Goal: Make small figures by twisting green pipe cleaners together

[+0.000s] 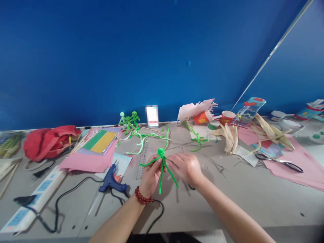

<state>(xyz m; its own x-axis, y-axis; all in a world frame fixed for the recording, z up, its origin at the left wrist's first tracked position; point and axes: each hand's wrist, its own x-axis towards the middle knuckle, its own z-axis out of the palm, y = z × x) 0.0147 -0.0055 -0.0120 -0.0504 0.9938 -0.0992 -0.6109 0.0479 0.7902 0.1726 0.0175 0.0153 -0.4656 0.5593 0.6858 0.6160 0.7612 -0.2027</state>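
A bright green pipe-cleaner figure (161, 153) is held over the middle of the table, its round coiled head up and two legs hanging down. My left hand (150, 173), with a red bead bracelet at the wrist, pinches its body from the left. From the other side the fingers of my right hand (186, 168) close on the figure near its shoulder; their tips are partly hidden. One green arm sticks out to the left, and a long green strand (167, 136) stretches back behind the head. Several finished-looking green figures (129, 121) stand by the wall.
A blue glue gun (112, 180) and its black cable lie left, near a white power strip (37, 199). Behind are coloured sheets (100, 141), a red cloth bag (50, 141) and a clear ruler (143, 158). Rightward are twisted green pipe cleaners (198, 138), corn husks (229, 136) and scissors (278, 161).
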